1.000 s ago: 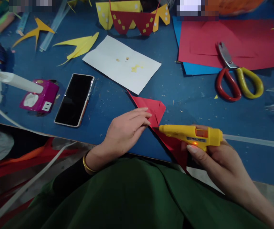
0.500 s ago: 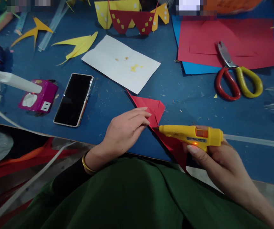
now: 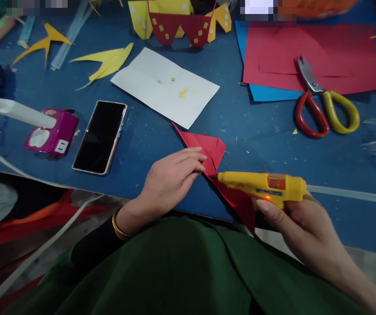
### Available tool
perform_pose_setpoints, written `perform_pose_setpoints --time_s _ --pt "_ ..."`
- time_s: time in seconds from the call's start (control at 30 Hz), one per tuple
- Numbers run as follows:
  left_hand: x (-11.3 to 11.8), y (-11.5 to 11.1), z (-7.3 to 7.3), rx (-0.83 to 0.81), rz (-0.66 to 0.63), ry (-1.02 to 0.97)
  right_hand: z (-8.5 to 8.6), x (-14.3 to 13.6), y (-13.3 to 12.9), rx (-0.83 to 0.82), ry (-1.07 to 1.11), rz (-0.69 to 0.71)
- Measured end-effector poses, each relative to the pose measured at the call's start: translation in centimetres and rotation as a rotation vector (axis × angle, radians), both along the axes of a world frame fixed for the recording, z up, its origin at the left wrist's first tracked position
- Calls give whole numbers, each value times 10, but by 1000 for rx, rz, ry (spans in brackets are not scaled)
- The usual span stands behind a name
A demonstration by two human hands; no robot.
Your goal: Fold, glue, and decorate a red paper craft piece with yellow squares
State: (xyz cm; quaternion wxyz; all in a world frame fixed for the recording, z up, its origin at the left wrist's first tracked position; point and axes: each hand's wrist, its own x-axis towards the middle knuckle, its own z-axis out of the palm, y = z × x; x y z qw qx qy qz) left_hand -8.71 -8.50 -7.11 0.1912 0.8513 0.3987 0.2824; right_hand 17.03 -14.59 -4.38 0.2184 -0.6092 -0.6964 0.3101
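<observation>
My right hand is wrapped round a yellow hot glue gun, its small light glowing orange and a clear glue stick running out of its back. The nozzle points left and meets a cut piece of red paper near its middle; whether glue is coming out is too small to tell. My left hand lies flat on the paper's left side, fingers stretched out and fingertips just left of the nozzle. Part of the red paper is hidden under the glue gun, and its lower end hangs over the table edge.
On the blue table lie a phone, a magenta power socket with a white plug, a white sheet and scissors over red paper. Red and yellow cut-paper bands stand behind. A cable crosses the front left.
</observation>
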Motion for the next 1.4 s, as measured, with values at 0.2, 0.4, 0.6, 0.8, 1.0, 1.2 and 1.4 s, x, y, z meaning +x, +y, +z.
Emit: perform_pose_setpoints --time_s 0.2,0.4,0.6,0.8,1.0,1.2,1.4 --pt "0 1 0 -1 2 -7 3 1 -1 -23 -15 9" --pt "0 1 1 -12 0 -4 3 3 -3 -8 -35 7" --pt "0 0 2 -25 3 -9 3 2 -2 -47 -37 1" --pt "0 0 2 -9 7 -10 3 -1 -1 -38 -7 -8" --pt "0 1 2 -10 0 -14 3 1 0 -18 -16 8" --pt "0 1 3 -22 -1 -4 1 1 0 -48 -20 12" --pt "0 1 3 -17 6 -6 4 0 -1 8 -50 4"
